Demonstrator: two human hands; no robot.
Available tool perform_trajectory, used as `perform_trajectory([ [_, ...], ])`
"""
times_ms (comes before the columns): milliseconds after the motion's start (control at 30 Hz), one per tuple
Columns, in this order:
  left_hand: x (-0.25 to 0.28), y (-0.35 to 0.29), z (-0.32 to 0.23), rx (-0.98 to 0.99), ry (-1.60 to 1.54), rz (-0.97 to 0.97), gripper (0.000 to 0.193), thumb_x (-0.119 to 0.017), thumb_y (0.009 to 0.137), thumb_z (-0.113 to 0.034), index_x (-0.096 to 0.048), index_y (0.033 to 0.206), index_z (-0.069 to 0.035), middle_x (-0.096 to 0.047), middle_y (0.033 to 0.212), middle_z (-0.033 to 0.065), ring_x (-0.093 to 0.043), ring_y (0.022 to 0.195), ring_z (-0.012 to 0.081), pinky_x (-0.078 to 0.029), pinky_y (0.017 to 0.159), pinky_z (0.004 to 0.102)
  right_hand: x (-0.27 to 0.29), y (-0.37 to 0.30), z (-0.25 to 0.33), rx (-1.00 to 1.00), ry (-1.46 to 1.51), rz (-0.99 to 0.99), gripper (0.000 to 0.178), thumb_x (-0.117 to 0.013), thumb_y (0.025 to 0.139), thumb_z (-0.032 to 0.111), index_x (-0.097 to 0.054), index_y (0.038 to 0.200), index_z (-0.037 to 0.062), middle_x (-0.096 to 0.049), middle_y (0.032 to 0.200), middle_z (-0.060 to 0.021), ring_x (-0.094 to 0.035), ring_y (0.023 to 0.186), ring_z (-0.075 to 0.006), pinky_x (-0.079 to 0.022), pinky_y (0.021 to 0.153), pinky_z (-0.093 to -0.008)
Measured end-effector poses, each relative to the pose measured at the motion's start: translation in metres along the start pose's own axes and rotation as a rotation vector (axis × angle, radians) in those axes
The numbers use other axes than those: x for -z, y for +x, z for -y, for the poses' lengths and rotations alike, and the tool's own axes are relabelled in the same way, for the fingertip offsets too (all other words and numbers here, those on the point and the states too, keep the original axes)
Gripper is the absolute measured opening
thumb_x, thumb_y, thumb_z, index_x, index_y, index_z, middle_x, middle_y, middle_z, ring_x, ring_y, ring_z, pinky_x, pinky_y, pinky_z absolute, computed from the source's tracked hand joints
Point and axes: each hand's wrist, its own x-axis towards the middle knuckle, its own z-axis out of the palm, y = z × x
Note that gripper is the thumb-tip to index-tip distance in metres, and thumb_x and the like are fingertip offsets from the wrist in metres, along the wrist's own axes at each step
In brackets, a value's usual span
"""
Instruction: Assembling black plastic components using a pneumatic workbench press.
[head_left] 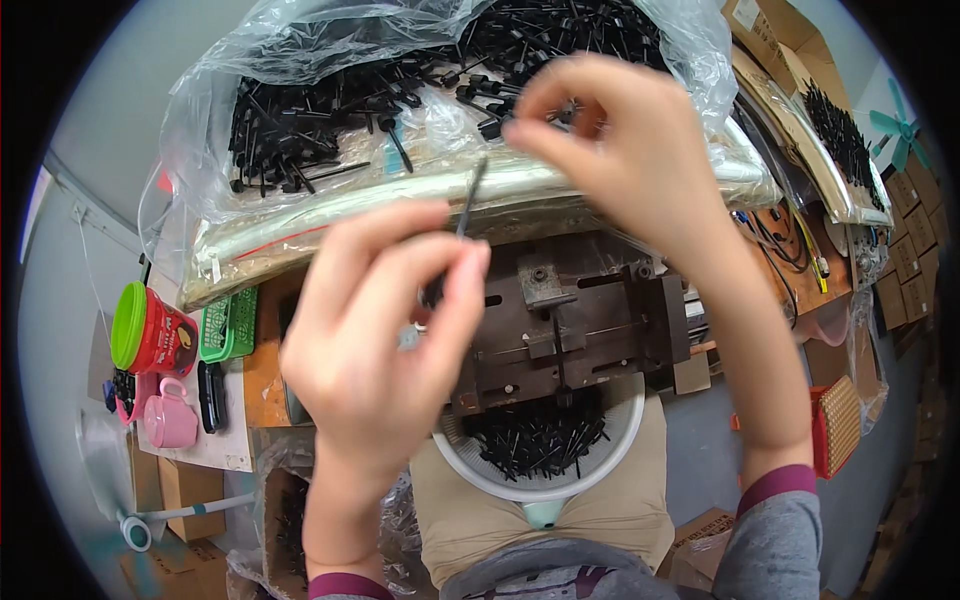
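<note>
My left hand [375, 325] is raised in front of the bench, thumb and fingers pinched on a thin black rod [472, 200] that tilts up and away; its lower end is hidden in the fingers. Over the far pile of black rods with thick heads [300, 130], my right hand [625, 135] is curled, thumb and forefinger closing near the black parts. Motion blurs its fingertips, so I cannot make out what is between them. Below the hands is a dark metal fixture [630, 335], with one black rod [560, 350] lying across its middle.
A white basket [632, 430] with many black pieces rests at my lap under the fixture. Clear plastic sheeting [200, 120] lines the pile's box. A red and green bucket [165, 335], a green basket [232, 335] and a pink mug [172, 415] stand left. Cables [775, 245] lie right.
</note>
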Motion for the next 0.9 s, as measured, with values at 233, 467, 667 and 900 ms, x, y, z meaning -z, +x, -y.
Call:
perform_trajectory([
  [233,-0.004,-0.040,-0.029,-0.099,0.019,0.028,0.029,-0.079,0.076,0.003,-0.074,0.104,0.004,-0.072,0.108,0.0174,-0.073,0.082,0.0246,-0.060,0.068,0.0292,-0.052,0.097,-0.044,-0.316,-0.453,0.658,0.053,-0.085,0.060,0.041,-0.073,0.087,-0.0028,-0.072,0.080,-0.0158,-0.070,0.075,-0.0259,-0.056,0.069,-0.0373],
  [467,-0.026,-0.097,-0.044,0.029,-0.029,0.177,0.020,-0.085,0.072,-0.003,-0.072,0.086,0.001,-0.070,0.104,0.0155,-0.066,0.063,0.0175,-0.054,0.054,0.0272,-0.056,0.091,-0.026,-0.159,-0.259,0.857,0.028,-0.079,0.065,0.017,-0.072,0.085,-0.0024,-0.069,0.075,-0.0148,-0.068,0.070,-0.0254,-0.055,0.064,-0.0374],
  [667,-0.045,-0.119,-0.046,0.119,-0.089,0.320,0.028,-0.083,0.075,-0.007,-0.070,0.096,0.005,-0.068,0.114,0.0160,-0.069,0.082,0.0257,-0.057,0.065,0.0312,-0.032,0.072,-0.016,0.139,-0.112,0.438,0.021,-0.079,0.072,0.008,-0.070,0.086,-0.0037,-0.068,0.081,-0.0136,-0.067,0.076,-0.0247,-0.054,0.071,-0.0348],
  [900,-0.042,-0.116,-0.047,0.117,-0.029,0.471,0.031,-0.079,0.075,-0.006,-0.070,0.103,0.005,-0.064,0.129,0.0185,-0.072,0.088,0.0255,-0.059,0.073,0.0341,0.022,0.059,-0.002,-0.497,0.455,0.262,0.015,-0.071,0.090,0.008,-0.069,0.099,-0.0030,-0.062,0.065,-0.0070,-0.059,0.065,-0.0099,-0.047,0.059,-0.0267],
])
